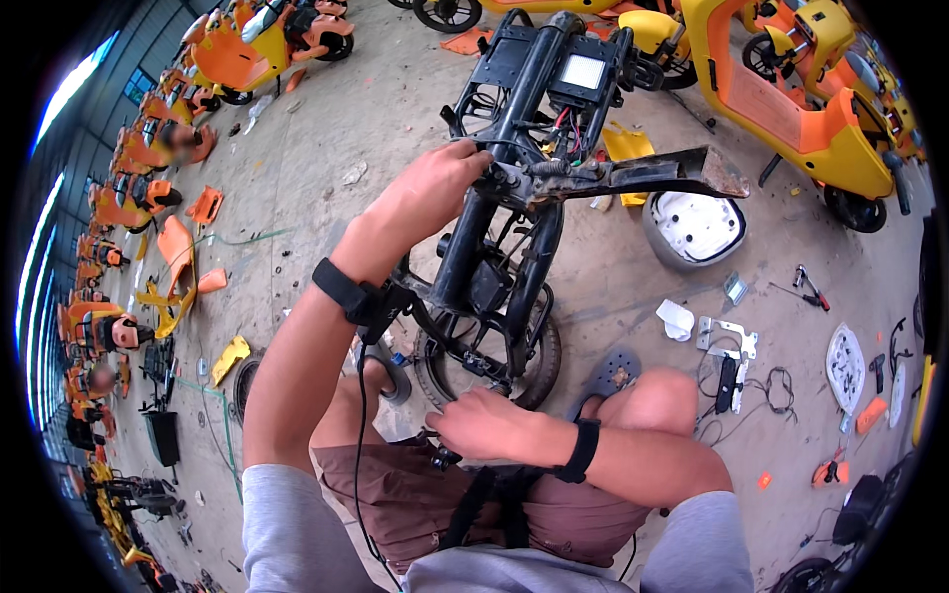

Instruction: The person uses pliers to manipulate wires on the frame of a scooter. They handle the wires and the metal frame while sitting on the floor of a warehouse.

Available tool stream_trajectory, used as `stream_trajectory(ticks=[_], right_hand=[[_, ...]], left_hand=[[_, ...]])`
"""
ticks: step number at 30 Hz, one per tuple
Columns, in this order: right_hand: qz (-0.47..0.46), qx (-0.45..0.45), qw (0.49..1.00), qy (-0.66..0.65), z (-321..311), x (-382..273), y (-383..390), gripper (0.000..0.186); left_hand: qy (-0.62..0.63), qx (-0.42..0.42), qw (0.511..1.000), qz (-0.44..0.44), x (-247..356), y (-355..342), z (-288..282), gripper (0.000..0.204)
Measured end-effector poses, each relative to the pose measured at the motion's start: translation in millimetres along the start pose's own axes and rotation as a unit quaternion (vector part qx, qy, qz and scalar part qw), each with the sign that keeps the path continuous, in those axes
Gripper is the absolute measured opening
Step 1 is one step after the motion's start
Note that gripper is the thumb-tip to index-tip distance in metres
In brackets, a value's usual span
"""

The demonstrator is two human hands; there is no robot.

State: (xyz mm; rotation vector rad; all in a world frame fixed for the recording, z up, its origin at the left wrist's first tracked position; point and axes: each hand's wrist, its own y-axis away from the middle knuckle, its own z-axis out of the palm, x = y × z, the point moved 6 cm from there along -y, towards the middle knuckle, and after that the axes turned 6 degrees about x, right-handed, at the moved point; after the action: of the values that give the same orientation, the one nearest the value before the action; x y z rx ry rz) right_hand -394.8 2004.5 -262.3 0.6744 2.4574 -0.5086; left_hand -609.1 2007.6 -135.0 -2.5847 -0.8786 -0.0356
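A stripped black scooter frame (514,128) stands in front of me, with wires and a light rectangular panel (583,72) on its upper section. My left hand (450,173) has its fingers curled on the frame, beside a black crossbar with a worn, flared end (672,173). My right hand (474,423) is lower, between my knees near the black wheel (539,371), its fingers curled at a dark mechanism at the frame's lower end. What exactly it holds is partly hidden under the fingers.
Yellow-orange scooters (830,148) line the back and left. On the concrete floor are a silver-rimmed white case (692,232), a metal bracket with cables (730,334), hand tools (811,287), an oval white part (845,366) and several loose panels (178,262).
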Motion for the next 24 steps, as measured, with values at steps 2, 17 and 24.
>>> stream_trajectory(ticks=[2,17,24], right_hand=[[0.002,-0.011,1.000,-0.003,0.6,-0.7,-0.3,0.015],[0.033,-0.018,0.999,-0.004,-2.5,-0.9,1.1,0.011],[0.018,0.000,1.000,0.003,0.9,0.1,1.8,0.010]], left_hand=[[0.012,0.013,1.000,-0.004,-4.1,1.4,1.4,0.036],[0.036,0.100,0.984,-0.143,-14.1,8.7,3.2,0.019],[0.079,0.117,0.984,-0.113,-11.1,7.9,2.0,0.019]])
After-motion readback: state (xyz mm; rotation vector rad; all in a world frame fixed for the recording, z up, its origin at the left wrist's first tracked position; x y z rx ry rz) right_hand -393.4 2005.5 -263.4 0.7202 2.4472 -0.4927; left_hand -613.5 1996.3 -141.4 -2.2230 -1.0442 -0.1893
